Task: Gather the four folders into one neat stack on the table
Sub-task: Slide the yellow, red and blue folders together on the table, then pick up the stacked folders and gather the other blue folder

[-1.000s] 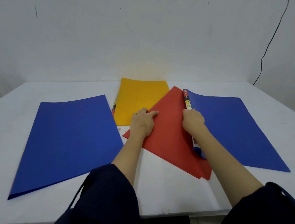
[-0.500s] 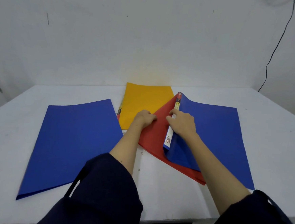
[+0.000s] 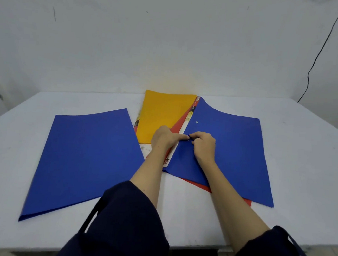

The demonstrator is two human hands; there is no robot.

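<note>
Four folders lie on the white table (image 3: 303, 158). A blue folder (image 3: 85, 157) lies alone at the left. A yellow folder (image 3: 163, 115) lies at the back centre. The second blue folder (image 3: 233, 153) now covers most of the red folder (image 3: 247, 201), which shows only as slivers at its left spine and lower edge. My right hand (image 3: 204, 145) presses on this blue folder near its white labelled spine, fingers curled. My left hand (image 3: 164, 137) rests at the spine beside it, over the red folder's edge, fingertips touching the right hand.
A grey wall stands right behind the table. A black cable (image 3: 319, 52) hangs down it at the right. The table's front edge runs just under my dark sleeves.
My right hand has slid the right blue folder leftward over the red folder, covering most of it. Both hands have come together at its spine.
</note>
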